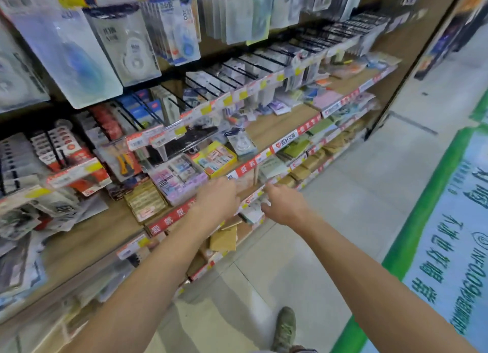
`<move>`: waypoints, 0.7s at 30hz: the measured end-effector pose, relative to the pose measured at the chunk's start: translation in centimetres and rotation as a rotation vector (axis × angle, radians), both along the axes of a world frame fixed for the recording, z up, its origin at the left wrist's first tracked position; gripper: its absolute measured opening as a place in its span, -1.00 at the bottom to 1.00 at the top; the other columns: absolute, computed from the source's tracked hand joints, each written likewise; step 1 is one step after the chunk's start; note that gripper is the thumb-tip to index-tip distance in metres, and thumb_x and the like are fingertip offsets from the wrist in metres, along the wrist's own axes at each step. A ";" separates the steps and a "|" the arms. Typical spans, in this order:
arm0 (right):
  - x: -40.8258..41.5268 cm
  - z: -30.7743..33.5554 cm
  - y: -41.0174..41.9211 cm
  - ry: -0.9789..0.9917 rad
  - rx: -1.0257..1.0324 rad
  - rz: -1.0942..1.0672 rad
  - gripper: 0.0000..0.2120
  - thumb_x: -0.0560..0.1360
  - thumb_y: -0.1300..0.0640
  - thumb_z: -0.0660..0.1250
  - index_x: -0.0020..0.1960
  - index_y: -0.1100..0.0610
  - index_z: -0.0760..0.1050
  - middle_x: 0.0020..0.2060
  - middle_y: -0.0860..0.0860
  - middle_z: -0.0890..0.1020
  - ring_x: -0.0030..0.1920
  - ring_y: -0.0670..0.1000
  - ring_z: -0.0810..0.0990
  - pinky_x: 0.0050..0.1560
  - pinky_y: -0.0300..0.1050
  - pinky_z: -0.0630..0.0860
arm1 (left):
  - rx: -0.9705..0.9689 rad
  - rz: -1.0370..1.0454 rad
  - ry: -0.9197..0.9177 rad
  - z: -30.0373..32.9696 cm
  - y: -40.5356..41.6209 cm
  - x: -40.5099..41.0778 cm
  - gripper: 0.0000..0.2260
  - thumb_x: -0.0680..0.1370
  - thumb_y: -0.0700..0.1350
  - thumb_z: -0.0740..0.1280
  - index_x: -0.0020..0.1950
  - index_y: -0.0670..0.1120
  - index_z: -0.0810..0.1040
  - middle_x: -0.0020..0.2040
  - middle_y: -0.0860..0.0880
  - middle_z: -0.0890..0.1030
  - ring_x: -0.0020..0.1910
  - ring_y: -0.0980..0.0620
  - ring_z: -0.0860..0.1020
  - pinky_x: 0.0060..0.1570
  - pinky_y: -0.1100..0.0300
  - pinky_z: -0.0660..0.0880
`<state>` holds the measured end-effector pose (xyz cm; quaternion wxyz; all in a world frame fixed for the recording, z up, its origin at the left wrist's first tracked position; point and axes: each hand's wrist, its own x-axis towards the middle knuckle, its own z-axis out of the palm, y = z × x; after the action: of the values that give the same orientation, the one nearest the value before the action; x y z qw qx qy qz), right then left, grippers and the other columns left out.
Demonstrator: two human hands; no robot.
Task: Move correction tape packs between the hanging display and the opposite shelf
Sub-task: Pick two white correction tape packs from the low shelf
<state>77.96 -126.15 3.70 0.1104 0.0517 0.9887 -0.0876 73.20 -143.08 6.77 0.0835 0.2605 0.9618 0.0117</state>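
Correction tape pack (241,140) lies on the wooden shelf (280,126), long axis running 11–5, at roughly 12 o'clock from both hands. Left hand (217,198) nearer, likely picker. Right hand (284,206) lower. Both grips loose, empty, fingers apart.

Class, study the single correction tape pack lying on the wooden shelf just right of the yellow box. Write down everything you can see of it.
The correction tape pack is a clear plastic blister on a pale card with a dark strip at its top end. Inside shows a whitish, rounded dispenser; the print is too blurred to read. It lies alone on the wooden shelf, tilted, its top pointing toward the back. The yellow box sits close at its left; whether they touch is unclear. Neither hand touches it.
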 end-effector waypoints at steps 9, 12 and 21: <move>-5.3 -0.5 9.6 -0.012 -0.110 -0.033 -0.76 0.56 0.05 0.28 0.13 0.18 0.48 0.12 0.15 0.61 0.15 0.21 0.59 -0.03 0.00 0.48 | -0.129 0.005 0.052 -0.7 10.3 -5.1 -0.75 0.65 -0.06 0.23 0.29 -0.13 0.47 0.22 -0.13 0.54 0.21 -0.17 0.54 -0.01 0.03 0.47; -7.1 -0.9 11.9 -0.034 -0.125 -0.016 -0.81 0.55 0.08 0.28 0.09 0.16 0.47 0.10 0.15 0.61 0.13 0.20 0.58 -0.07 -0.05 0.44 | -0.157 0.035 0.042 -1.3 12.6 -7.1 -0.73 0.65 -0.04 0.25 0.30 -0.13 0.48 0.25 -0.14 0.55 0.24 -0.15 0.53 0.02 0.03 0.47; -15.7 -3.9 15.8 -0.103 -0.154 0.063 -0.86 0.52 0.07 0.26 -0.03 0.13 0.37 -0.01 0.12 0.59 0.07 0.21 0.60 -0.09 -0.02 0.49 | -0.137 0.153 -0.101 -4.7 13.7 -14.7 -0.69 0.65 0.04 0.21 0.34 -0.06 0.46 0.25 -0.11 0.53 0.20 -0.14 0.54 0.04 -0.01 0.51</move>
<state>62.30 -110.36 -0.19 0.1673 0.0162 0.9732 -0.1569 58.51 -129.40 2.09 0.1484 0.1790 0.9720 -0.0348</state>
